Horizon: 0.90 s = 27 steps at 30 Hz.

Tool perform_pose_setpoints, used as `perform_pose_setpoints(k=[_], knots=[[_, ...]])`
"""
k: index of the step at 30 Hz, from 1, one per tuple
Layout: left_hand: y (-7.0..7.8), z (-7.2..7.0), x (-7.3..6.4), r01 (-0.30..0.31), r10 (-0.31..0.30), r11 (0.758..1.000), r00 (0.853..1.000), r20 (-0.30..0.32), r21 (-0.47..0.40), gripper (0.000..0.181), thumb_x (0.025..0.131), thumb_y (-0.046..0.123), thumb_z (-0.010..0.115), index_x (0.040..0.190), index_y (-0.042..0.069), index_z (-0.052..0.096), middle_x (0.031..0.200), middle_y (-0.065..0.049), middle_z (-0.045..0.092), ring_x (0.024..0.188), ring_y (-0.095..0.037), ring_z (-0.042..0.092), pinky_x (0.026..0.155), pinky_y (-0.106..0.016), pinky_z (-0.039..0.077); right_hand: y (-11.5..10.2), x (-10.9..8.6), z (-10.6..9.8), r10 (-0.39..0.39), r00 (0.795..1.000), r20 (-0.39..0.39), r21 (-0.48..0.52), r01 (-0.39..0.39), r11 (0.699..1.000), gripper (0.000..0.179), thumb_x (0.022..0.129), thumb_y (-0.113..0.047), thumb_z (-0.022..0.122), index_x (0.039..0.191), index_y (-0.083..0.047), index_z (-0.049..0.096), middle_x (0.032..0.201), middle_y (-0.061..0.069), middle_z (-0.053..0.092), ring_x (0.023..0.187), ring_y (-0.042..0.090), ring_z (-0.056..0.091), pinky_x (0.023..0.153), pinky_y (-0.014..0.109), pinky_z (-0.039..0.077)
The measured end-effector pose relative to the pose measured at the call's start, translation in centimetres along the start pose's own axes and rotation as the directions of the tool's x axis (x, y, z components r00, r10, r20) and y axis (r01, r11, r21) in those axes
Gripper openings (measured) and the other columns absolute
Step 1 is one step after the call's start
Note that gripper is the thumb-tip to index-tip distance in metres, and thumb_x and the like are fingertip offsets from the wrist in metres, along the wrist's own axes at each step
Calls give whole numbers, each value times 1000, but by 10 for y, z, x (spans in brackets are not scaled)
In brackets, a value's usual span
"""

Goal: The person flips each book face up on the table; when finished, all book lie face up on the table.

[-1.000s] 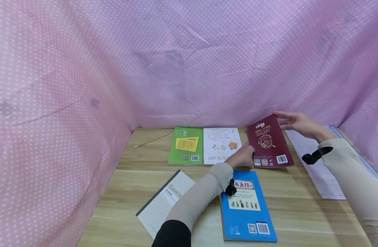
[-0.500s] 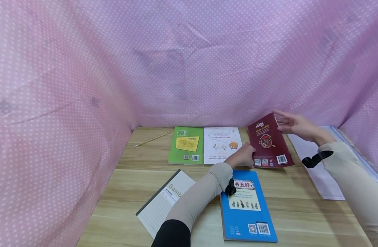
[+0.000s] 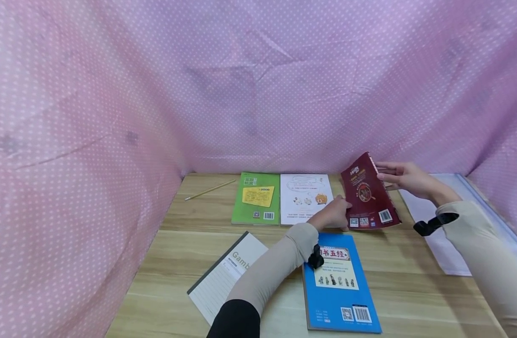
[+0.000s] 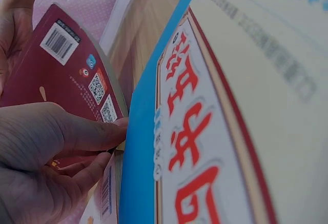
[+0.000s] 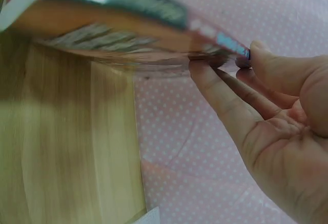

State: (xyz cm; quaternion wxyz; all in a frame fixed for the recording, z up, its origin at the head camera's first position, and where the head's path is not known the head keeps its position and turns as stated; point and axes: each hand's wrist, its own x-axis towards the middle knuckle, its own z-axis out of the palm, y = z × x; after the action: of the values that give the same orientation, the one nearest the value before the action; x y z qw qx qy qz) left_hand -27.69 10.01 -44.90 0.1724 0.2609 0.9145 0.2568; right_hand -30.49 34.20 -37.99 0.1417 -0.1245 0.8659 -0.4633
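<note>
A maroon book (image 3: 367, 199) stands tilted at the back right of the table, its right side raised off the wood. At its lower left corner, my left hand (image 3: 335, 213) pinches the edge between thumb and fingers, seen closely in the left wrist view. My right hand (image 3: 410, 179) holds the raised right edge, thumb on one side and fingers (image 5: 220, 93) underneath. The book's colourful underside (image 5: 118, 29) is blurred in the right wrist view. Just left lies a white book (image 3: 304, 199) with cartoon animals, partly behind my left hand. A blue book (image 3: 344, 300) lies below my left wrist.
A green book (image 3: 254, 213) adjoins the white one, with a pencil (image 3: 210, 190) further left. A Gambol notebook (image 3: 224, 272) lies slanted, partly under my left forearm. Flat white sheet-like material (image 3: 435, 244) lies at the right. Pink dotted cloth (image 3: 241, 94) hangs behind the table.
The maroon book's right side has tipped up more steeply and its cover bends. My right hand has shifted slightly down along its edge. The left hand stays at the corner.
</note>
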Motion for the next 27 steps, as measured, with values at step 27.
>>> perform_pose_setpoints(k=[27], knots=[[-6, -15, 2, -54, 92, 828, 995, 39, -558, 62, 97, 21, 71, 153, 18, 47, 146, -9, 58, 128, -20, 59, 100, -31, 54, -10, 9, 14, -46, 998, 32, 135, 41, 990, 62, 110, -25, 46, 157, 9, 22, 158, 38, 27, 102, -12, 60, 88, 29, 60]])
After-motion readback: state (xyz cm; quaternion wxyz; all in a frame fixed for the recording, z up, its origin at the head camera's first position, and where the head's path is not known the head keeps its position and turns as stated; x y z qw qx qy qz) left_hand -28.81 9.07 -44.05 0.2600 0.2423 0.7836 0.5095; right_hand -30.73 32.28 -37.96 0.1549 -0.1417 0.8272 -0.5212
